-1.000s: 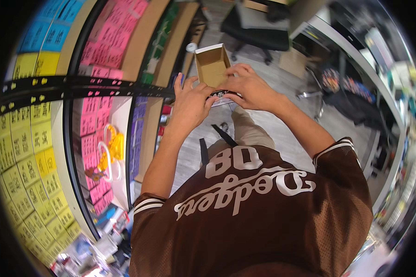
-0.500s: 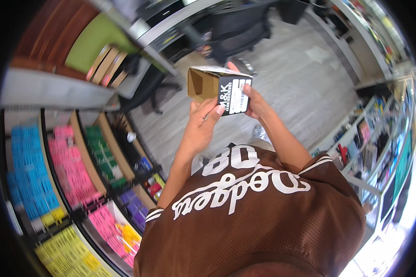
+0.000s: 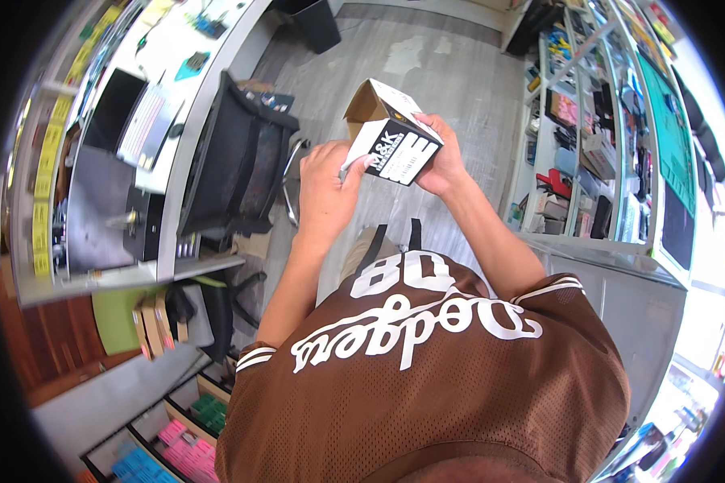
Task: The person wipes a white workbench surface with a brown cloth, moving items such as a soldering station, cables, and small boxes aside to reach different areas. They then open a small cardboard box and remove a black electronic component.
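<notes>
A small black-and-white cardboard box (image 3: pixel 391 151) is held up in front of my chest, tilted, its plain brown inside showing through the open end at the upper left. My right hand (image 3: pixel 443 157) grips the closed end, with fingers over the top edge and the palm along its side. At the lower left corner, my left hand (image 3: pixel 328 181) pinches a white flap at the open end, thumb on the near face and fingers curled behind. What the box holds, if anything, cannot be seen.
To the left are a black mesh chair (image 3: pixel 238 161) and a white desk with a laptop (image 3: pixel 149 121). Glass display shelves (image 3: pixel 576 153) full of goods line the right. A dark bin (image 3: pixel 312 24) stands at the far end. Compartments with pink packets (image 3: pixel 187 451) lie lower left.
My view has turned to the right, bringing in the desk and chair. The box has tilted, its right end lower. A dark rounded thing by my right fingers no longer shows.
</notes>
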`<state>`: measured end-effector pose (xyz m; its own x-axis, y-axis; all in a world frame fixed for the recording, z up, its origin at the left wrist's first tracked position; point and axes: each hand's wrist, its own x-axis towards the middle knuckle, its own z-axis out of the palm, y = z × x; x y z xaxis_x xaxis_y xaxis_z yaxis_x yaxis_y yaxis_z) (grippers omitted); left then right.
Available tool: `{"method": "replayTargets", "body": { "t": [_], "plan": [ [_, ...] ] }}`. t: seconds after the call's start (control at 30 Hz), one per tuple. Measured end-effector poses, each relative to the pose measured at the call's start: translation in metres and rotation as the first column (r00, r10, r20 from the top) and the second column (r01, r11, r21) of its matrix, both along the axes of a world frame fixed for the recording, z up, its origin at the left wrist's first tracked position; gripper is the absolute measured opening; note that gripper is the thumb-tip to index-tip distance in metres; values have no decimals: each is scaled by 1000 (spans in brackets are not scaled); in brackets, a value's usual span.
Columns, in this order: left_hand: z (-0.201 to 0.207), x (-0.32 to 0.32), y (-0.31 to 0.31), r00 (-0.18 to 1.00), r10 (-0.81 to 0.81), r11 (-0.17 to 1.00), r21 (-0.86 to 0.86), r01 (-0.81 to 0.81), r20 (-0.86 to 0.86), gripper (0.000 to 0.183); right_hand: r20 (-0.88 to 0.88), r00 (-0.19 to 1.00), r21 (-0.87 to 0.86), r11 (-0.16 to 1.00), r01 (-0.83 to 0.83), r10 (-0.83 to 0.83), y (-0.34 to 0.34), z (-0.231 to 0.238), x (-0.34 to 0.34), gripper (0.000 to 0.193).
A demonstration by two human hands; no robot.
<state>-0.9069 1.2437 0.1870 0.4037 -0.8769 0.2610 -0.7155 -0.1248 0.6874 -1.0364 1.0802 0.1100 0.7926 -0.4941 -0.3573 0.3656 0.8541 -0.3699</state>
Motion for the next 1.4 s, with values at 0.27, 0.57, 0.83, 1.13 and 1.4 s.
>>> {"method": "replayTargets", "body": {
  "t": [0.27, 0.57, 0.83, 1.13, 1.4],
  "plan": [
    [-24, 40, -182, 741, -273, 961, -134, 243, -614, 44, 115, 953, 18, 960, 279, -279, -142, -3, 32, 47],
    [-17, 73, -385, 862, -357, 934, -121, 336, -359, 21, 100, 907, -50, 909, 414, -408, -311, 8, 52, 43],
    [-18, 92, -538, 868, -407, 910, -205, 359, -284, 25, -10, 623, -447, 561, 697, -782, -426, 60, 54, 68],
    [-28, 140, -674, 820, -315, 935, -307, 179, -479, 51, 81, 896, 28, 900, 435, -436, -602, 46, 86, 47],
    [-10, 181, -742, 987, -158, 940, -313, 138, -39, 28, -237, 935, -307, 933, 185, -264, -680, 32, 141, 49]
  ]
}}
